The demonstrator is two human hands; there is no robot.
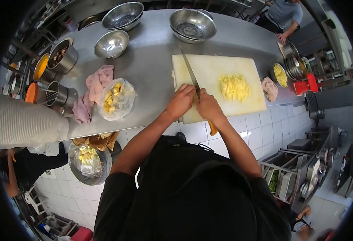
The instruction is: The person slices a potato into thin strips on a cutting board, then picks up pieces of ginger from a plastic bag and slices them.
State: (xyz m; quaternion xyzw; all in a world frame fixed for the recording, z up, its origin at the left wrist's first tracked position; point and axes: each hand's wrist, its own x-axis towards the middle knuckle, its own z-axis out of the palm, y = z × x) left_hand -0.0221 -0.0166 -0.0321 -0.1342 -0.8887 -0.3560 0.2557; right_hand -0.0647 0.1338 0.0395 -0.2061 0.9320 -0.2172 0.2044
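The right hand [208, 106] is curled around a knife [189, 67] tilted across the left part of the white cutting board [240, 66], while the left hand [181, 100] is bent close beside the blade, though whether it pinches anything is hard to tell. A slip or roll of the blade could nick those fingers; a rightward sweep could scatter the yellow shreds [234, 87].

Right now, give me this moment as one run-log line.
right hand: gripping knife; left hand: beside blade, contact unclear; cutting board: yellow shreds on top; clear bag: yellow chunks inside
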